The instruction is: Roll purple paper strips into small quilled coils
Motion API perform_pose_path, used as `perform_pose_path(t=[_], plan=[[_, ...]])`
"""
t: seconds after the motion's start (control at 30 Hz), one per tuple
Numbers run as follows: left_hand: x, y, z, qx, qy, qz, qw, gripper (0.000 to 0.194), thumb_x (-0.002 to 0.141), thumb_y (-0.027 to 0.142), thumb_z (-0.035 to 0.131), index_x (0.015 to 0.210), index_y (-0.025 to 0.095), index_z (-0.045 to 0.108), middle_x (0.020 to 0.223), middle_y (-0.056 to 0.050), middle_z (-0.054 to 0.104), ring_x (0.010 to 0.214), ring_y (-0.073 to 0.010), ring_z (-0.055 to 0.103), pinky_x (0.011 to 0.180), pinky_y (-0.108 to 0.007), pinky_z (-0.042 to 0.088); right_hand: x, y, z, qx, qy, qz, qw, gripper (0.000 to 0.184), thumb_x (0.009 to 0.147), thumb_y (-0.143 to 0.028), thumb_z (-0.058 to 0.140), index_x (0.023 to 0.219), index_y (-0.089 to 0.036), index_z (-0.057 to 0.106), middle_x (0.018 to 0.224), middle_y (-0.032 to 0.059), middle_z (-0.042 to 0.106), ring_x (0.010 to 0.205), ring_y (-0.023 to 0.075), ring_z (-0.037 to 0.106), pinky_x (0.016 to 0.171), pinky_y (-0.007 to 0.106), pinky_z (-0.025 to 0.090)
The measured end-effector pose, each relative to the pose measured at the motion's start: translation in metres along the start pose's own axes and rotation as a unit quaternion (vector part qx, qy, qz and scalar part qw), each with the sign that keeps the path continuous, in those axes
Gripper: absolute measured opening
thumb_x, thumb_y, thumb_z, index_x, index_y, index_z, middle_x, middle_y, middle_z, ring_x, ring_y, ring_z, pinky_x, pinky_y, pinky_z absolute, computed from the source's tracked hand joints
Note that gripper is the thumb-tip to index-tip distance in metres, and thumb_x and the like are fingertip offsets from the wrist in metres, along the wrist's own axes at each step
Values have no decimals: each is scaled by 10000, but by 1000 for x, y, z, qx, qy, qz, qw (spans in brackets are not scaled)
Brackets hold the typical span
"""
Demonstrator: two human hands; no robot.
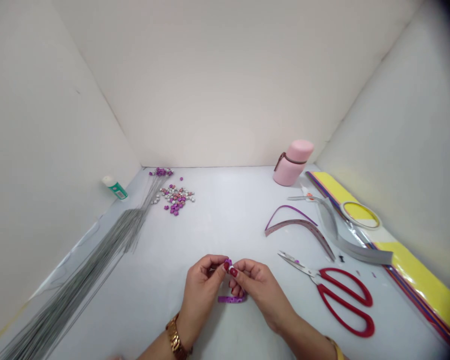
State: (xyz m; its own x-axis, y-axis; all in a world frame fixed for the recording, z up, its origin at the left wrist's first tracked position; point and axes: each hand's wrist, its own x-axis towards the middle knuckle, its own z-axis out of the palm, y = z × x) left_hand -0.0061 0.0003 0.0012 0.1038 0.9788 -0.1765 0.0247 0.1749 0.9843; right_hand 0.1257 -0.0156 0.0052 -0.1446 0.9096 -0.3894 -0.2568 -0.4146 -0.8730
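Wire bundle: long, thin grey metal wires [97,260] lie slantwise on the white tabletop [225,210], well apart from the hands; they are best left there, where nothing should snag.
Small pieces: a loose pile of little purple, white and pinkish star-like pieces [177,197] lies near the wires' far ends.
Left hand: the bare left hand [204,282] has thumb and forefinger pinched together on the upper end of the strip; this pinch ought to stay firm enough to anchor it, light enough not to crush it.
Purple strip: the narrow, patterned purple paper-like strip [231,300] is between the two hands, its loose tail bent leftward below the right fingers; keeping that tail flat and untwisted should help the edges line up; fingertips cover the upper end, so its exact shape cannot be told.
Right hand: the bare right hand [258,285] has its thumb pressed on the same end, the other fingers curled; small, even pressure should serve better than pulling.
Red scissors: the red-handled metal scissors [341,300] lie open, just right of the hands; elbow and wrist should keep off the blades.
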Motion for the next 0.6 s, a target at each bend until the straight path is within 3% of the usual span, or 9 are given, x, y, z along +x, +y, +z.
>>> perform_pose_path(t=[0.17, 0.23, 0.47, 0.6], plan=[[-4, 2, -3, 120, -5, 145, 982, 127, 763, 127, 529, 775, 164, 650, 756, -38, 643, 710, -153, 604, 653, -253, 479, -1, 1, 0, 35, -11, -8, 999, 293, 682, -409, 656, 659, -122, 600, 537, -1, 591, 465, 79, 495, 477, 197, 355], [-5, 2, -5, 155, -21, 176, 972, 166, 771, 95, 507, 807, 172, 649, 771, -39, 642, 727, -150, 600, 666, -253, 477, -1, 2, 0, 39, -12, -12, 999, 293, 691, -411, 649, 667, -122, 605, 544, 2, 595, 467, 80, 494, 481, 199, 358], [-3, 2, -6, 150, -62, 200, 966, 175, 774, 92, 512, 840, 176, 651, 846, -60, 643, 783, -161, 604, 719, -273, 483, 0, 1, -1, 77, 5, -17, 997, 257, 706, -378, 646, 657, -128, 608, 528, -7, 589, 457, 76, 484, 476, 194, 351], [-4, -2, -2, 32, -71, 111, 991, 142, 782, 174, 544, 900, 171, 623, 851, -60, 629, 733, -165, 615, 655, -281, 505, 2, 1, -1, 81, 12, -31, 996, 217, 721, -333, 643, 684, -120, 621, 534, -7, 592, 462, 70, 484, 478, 188, 358]])
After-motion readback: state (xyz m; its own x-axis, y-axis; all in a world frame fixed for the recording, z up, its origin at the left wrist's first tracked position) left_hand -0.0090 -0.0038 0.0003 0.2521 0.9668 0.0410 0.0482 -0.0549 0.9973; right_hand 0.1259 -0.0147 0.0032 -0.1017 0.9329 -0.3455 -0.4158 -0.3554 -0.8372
